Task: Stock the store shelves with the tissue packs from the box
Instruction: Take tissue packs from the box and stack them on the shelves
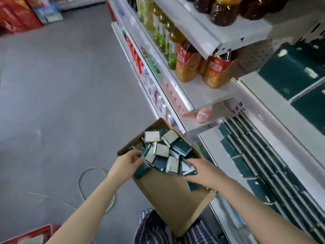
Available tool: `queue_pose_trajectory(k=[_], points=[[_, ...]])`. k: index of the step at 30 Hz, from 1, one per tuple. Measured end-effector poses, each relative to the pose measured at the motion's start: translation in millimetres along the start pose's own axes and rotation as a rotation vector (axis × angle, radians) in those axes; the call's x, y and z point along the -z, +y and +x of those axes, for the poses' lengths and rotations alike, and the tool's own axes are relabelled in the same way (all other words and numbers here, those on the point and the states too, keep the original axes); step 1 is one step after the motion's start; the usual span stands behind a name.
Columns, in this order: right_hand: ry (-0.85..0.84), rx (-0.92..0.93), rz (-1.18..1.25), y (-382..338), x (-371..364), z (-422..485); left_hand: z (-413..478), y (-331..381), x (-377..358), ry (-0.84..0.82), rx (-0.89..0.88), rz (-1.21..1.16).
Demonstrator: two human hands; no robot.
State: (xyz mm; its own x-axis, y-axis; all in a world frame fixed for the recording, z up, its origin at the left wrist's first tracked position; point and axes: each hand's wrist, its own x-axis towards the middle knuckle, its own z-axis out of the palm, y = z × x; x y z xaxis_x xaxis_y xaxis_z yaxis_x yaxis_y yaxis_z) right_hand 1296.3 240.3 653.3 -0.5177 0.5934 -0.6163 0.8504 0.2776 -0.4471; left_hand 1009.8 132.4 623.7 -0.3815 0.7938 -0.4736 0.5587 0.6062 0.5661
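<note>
A blue-and-white checked cloth (158, 229) worn by the person fills the bottom centre of the frame. Just above it is an open brown cardboard box (168, 194), its near inner side bare. Small dark green and white tissue packs (161, 149) lie heaped at all angles in its far half. The print on their white faces is too blurred to read.

The left hand (125, 162), at the box's left edge, has its fingers curled round one dark green pack. The right hand (202, 173), at the box's right edge, has its fingers bent over packs there and grips them; how many cannot be told.

Right of the box, white metal shelves (198, 39) run from the lower right to the top of the frame. The low shelf at lower right holds tight rows of dark green packs (255, 155), and larger dark green bundles (290, 71) sit at the right edge.

At centre right stand amber drink bottles with red-orange labels (216, 71). Their white Chinese characters are not sharp enough to read with certainty. Beyond them are yellow-green bottles (167, 41), with dark brown bottles (223, 9) on the top shelf. A small pink-orange bottle (204, 114) stands on a lower shelf.

A yellow-green cable (80, 178) loops on the grey floor (61, 85). Red bags (17, 14) lie at upper left.
</note>
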Motion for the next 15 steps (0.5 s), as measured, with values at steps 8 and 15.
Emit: queue_pose_trajectory(k=[8,15], points=[[-0.154,-0.116,0.369,-21,-68,80,12,-97,-19,0.132,0.297,-0.154],[-0.263,-0.282,0.584,-11,-175,161,71,-154,-82,0.031,0.358,-0.091]])
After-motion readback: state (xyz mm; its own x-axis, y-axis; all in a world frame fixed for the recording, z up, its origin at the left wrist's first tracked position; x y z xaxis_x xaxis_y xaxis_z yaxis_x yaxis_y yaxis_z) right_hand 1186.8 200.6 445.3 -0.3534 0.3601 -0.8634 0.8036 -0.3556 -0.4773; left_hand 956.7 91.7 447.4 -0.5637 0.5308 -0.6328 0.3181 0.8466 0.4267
